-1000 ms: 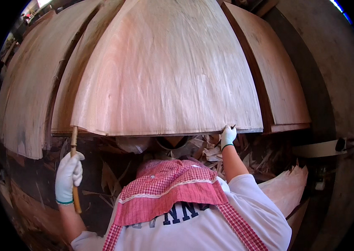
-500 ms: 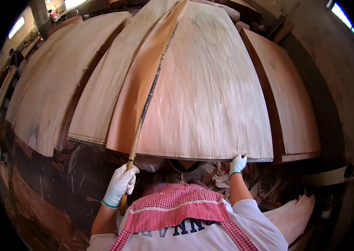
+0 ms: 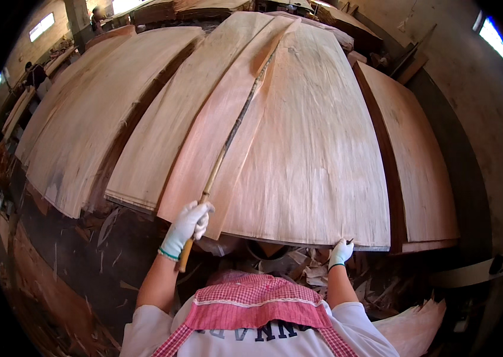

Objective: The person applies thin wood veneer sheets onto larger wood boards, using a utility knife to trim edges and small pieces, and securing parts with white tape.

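Observation:
My left hand, in a white glove, is closed around the lower part of a long bamboo pole. The pole slants away from me over a loose, pale pink wood veneer sheet, its far end at the sheet's raised, creased part. Beneath lies a broad stack of veneer sheets. At the stack's near edge, toward the right corner, my gloved right hand has its fingers closed. A small dark tip shows at those fingers; what they hold is not clear.
More veneer stacks lie on the left and on the right, past dark gaps. Wood scraps litter the floor below the near edge. A torn veneer piece lies at lower right. Another person is at far left.
My left hand has moved forward and up with the pole, now above the near edge. The lifted veneer strip has flattened out under it. My right hand stays at the edge; the view tilted up.

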`<state>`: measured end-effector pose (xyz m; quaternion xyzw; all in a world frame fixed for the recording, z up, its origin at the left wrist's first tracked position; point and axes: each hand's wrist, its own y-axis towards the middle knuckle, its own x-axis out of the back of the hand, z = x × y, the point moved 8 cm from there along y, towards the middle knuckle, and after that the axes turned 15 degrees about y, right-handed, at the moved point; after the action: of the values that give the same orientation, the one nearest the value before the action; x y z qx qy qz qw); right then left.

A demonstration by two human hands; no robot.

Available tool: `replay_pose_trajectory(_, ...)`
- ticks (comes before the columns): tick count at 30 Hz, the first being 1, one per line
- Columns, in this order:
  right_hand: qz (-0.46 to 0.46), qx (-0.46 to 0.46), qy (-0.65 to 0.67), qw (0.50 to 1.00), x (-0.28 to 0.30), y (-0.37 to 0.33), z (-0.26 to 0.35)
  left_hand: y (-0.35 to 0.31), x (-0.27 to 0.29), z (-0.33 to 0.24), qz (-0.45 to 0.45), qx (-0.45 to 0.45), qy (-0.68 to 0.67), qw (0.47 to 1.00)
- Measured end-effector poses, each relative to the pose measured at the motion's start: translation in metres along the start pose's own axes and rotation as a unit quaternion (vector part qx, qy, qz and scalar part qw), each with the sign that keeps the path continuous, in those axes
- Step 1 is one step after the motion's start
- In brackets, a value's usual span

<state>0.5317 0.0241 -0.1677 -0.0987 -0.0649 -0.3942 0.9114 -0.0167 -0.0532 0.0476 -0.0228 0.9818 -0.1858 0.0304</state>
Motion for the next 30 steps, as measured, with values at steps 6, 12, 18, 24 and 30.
replay_pose_trajectory(6, -0.03, 0.064, 0.011, 0.997, 0.008, 0.013, -0.007, 0.03, 0.003, -0.004, -0.035, 0.028, 0.047, 0.998)
replay_pose_trajectory(12, -0.027, 0.064, 0.013, 0.997, 0.006, 0.018, -0.018, 0.02, 0.017, 0.0, -0.074, 0.043, 0.108, 0.99)
replay_pose_trajectory(18, -0.023, 0.078, -0.02, 0.997, -0.001, 0.012, -0.021, 0.006, 0.05, 0.009, -0.124, 0.045, 0.105, 0.986)
replay_pose_trajectory(24, -0.003, 0.021, 0.094, 0.995, 0.0, 0.028, -0.04, 0.001, 0.127, 0.018, -0.226, 0.04, 0.232, 0.945)
replay_pose_trajectory(30, 0.012, -0.032, 0.116, 0.993, 0.003, -0.018, 0.013, -0.027, 0.242, 0.063, -0.342, 0.016, 0.561, 0.754)
